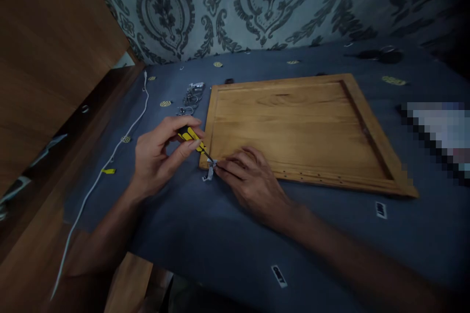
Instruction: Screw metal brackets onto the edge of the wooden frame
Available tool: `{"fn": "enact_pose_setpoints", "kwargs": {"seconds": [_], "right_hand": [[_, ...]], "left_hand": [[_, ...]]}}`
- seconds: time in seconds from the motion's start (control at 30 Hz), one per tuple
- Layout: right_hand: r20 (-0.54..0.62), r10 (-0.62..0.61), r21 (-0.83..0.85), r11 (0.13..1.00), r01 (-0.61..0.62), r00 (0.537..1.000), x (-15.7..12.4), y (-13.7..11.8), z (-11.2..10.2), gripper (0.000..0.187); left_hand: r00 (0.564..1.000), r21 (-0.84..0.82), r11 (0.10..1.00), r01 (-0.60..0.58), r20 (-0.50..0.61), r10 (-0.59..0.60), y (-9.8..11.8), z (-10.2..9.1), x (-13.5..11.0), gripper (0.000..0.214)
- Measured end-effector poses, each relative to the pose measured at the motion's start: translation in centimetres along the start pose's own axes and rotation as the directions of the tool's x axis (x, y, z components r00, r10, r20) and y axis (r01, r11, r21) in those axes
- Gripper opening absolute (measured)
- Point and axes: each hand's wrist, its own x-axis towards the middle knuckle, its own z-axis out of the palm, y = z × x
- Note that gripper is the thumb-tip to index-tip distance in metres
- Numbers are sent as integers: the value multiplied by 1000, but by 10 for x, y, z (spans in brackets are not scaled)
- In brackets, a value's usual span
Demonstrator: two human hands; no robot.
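Note:
A wooden panelled door (pixel 293 127) lies flat on a blue cloth-covered surface. My left hand (pixel 157 156) is closed round a yellow-and-black screwdriver (pixel 193 138), whose tip points down at the panel's near left corner. My right hand (pixel 249 176) rests on that corner, its fingers pinching a small metal bracket (pixel 210 172) against the wood, right at the screwdriver's tip.
More metal brackets (pixel 191 98) lie in a heap left of the panel's far corner. A white cable (pixel 121 142) runs along the left side beside a wooden cabinet (pixel 47 58). Scissors (pixel 382 54) lie at the far right. A patterned wall stands behind.

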Motion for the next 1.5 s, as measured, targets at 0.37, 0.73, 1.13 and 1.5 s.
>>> {"fn": "enact_pose_setpoints", "kwargs": {"seconds": [0.37, 0.73, 1.13, 1.5], "right_hand": [[38, 18, -4, 1000, -18, 999, -1, 0, 0, 26], [42, 32, 27, 999, -33, 999, 0, -1, 0, 30], [4, 13, 4, 1000, -13, 1000, 0, 0, 1, 24], [54, 27, -2, 1000, -27, 998, 0, 0, 1, 28]], "left_hand": [[997, 1, 998, 64, 51, -64, 1, -3, 2, 28], [998, 130, 990, -60, 17, 58, 0, 4, 0, 29], [992, 176, 978, -114, -31, 121, -7, 5, -1, 26], [996, -49, 998, 24, -87, -28, -6, 5, 0, 35]]}}
